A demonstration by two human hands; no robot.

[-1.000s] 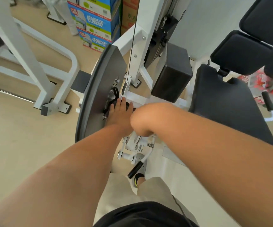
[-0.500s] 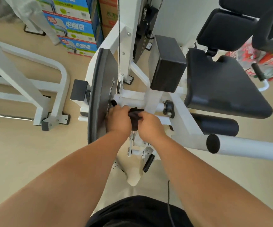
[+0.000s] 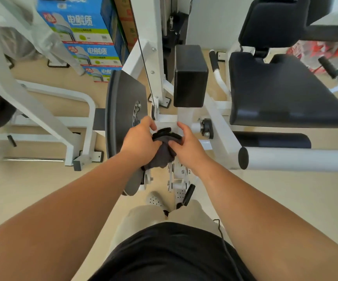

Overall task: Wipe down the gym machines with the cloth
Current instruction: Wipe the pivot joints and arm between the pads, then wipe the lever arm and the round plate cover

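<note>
While it is being gripped from both sides, the dark cloth (image 3: 163, 152) is being held bunched just in front of the machine's white crossbar (image 3: 167, 120) — long axis running away from the person, folded end far, loose tail hanging near. Room is being limited leftward by the grey disc (image 3: 121, 118), just beside the left hand (image 3: 140, 141); the white roller tube (image 3: 306, 159) is lying well apart rightward. Fingers of both this hand and the right hand (image 3: 186, 146) are being curled round the cloth, forearms converging.
</note>
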